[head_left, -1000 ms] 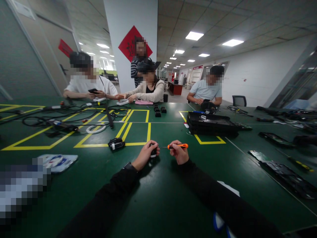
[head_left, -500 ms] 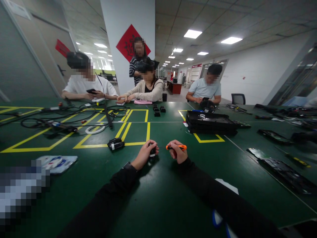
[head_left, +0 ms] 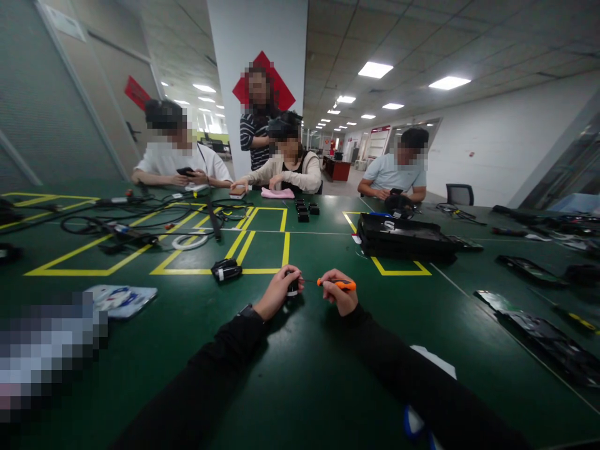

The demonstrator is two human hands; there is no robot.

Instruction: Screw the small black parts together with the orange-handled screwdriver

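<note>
Flanking hands: black device (head_left: 226, 270) left, stacked trays (head_left: 407, 237) right.

Bright, even light falls from ceiling panels (head_left: 374, 69). Wide-lens bending bows the frame's edges. Faces and the lower-left corner are pixelated.

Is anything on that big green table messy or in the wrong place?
Nothing looks broken or spilled. The messiest spot is the tangle of black cables sprawling across the yellow boxes at the far left. The left hand grips a small black part, and the right hand holds an orange screwdriver against it.
</note>
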